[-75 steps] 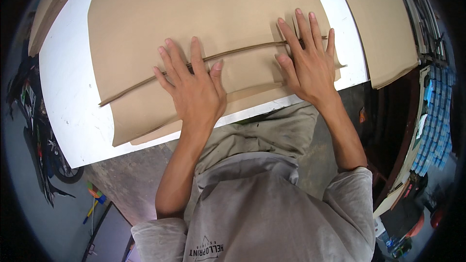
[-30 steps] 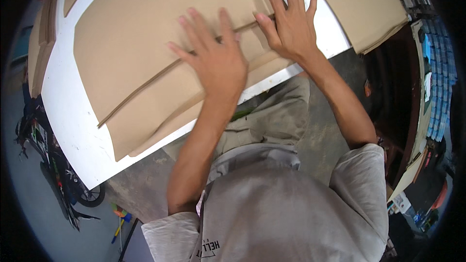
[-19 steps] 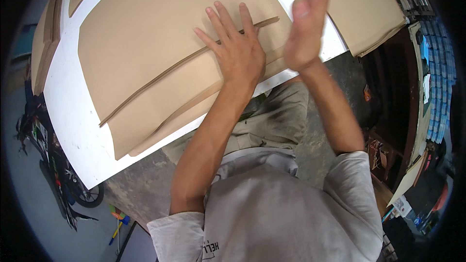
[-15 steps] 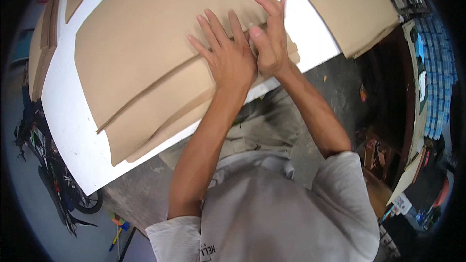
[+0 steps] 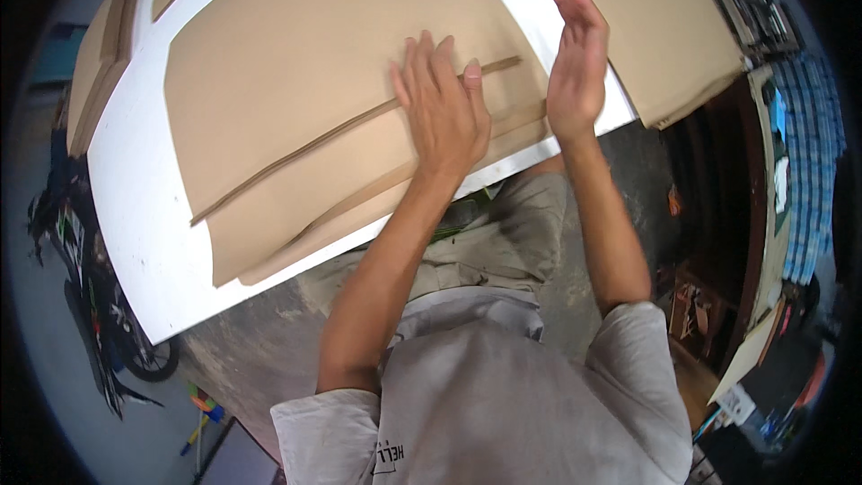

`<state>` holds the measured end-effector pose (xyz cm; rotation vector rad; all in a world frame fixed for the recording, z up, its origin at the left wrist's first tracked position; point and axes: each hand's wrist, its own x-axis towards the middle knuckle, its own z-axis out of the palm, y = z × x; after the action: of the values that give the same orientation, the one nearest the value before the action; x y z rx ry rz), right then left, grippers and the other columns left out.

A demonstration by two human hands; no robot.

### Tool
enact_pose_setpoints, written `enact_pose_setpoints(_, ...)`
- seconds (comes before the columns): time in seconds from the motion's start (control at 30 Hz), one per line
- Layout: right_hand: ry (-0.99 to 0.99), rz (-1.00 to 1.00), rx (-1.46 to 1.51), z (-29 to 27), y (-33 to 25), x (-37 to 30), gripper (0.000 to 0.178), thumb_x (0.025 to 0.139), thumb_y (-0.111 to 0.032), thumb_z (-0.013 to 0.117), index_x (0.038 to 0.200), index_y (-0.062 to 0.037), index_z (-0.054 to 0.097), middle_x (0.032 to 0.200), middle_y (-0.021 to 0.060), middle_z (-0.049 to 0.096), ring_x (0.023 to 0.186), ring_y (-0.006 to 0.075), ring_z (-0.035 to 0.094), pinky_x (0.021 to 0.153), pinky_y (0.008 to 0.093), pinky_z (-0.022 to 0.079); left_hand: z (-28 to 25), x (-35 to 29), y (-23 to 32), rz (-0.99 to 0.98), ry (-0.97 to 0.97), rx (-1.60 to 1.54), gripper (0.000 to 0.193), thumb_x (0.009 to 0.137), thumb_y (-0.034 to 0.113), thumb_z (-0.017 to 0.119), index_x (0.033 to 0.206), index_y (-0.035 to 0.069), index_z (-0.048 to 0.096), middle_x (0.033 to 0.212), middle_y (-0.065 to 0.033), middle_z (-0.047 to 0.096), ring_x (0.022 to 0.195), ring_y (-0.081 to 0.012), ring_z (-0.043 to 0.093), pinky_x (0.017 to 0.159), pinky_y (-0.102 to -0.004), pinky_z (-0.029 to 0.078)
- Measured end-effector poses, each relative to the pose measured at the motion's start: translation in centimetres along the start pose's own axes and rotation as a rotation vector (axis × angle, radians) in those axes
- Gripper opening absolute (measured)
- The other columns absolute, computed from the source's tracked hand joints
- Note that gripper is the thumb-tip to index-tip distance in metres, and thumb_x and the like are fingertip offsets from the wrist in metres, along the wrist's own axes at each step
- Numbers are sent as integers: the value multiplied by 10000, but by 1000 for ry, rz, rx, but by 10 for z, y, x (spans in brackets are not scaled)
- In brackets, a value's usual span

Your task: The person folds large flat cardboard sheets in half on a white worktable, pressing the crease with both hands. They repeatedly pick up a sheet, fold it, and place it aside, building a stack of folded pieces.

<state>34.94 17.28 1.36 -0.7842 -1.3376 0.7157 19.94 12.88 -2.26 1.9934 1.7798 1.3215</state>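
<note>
A large sheet of brown kraft paper or thin card (image 5: 332, 45) lies on a white tabletop (image 5: 135, 216). Along its near side runs a narrow raised fold or strip edge (image 5: 296, 155), with further brown layers (image 5: 350, 202) bending up slightly below it. My left hand (image 5: 444, 121) rests flat across that edge, fingers stretched out and a little apart. To its right, my right hand (image 5: 577, 72) is on edge beside the sheet's right border, fingers extended and nothing in it. Whether it touches the sheet or table I cannot tell.
Another stack of brown sheets (image 5: 646, 27) lies to the right, near dark metal bars (image 5: 745, 0). More brown boards (image 5: 103, 63) stand at the far left. A bicycle-like vehicle (image 5: 126, 332) is left of the table; a blue checked cloth (image 5: 813, 171) hangs at the right.
My right hand has moved right, away from my left hand, to the sheet's right border. The left hand stays on the fold, slightly farther right in view.
</note>
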Motion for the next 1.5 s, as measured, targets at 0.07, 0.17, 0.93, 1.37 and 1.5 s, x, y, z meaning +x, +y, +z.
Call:
enact_pose_setpoints(0.07,-126,-176,40,28,-2,-19,630,1131,-405,317,1566,48,368,1568,248,477,1528,338,390,1306,454,179,-4,0,-2,-29,108,-242,428,1084,203,520,1440,-34,514,1504,-320,499,1432,-519,433,1229,-650,240)
enact_pose_setpoints(0.17,-262,-106,-206,59,7,-39,613,1103,-352,384,1563,52,403,1600,251,453,1543,400,357,1302,526,166,-14,-5,0,-217,193,-585,388,1081,224,536,1368,-36,564,1469,-270,553,1369,-460,523,1193,-586,355)
enact_pose_setpoints(0.93,-567,-58,-658,64,13,-41,640,1104,-407,397,1569,28,454,1600,248,476,1519,417,400,1271,517,249,-214,-69,-114,-174,-255,491,342,1011,320,692,802,59,619,669,-104,607,655,-298,609,674,-422,444)
enact_pose_setpoints(1.37,-437,-230,-795,125,-30,-51,607,1057,-360,541,1542,3,495,1569,243,503,1521,418,404,1282,631,128,-227,-73,-137,-258,-59,-89,278,1111,255,488,1097,15,627,925,-102,625,881,-263,562,862,-370,425)
enact_pose_setpoints(1.5,-641,-295,-826,229,-50,-105,616,1053,-321,560,1574,-13,444,1670,241,372,1574,434,313,1223,761,59,-225,-77,-138,-376,83,-418,270,1065,269,583,1126,10,630,1008,-162,691,875,-331,637,832,-419,468)
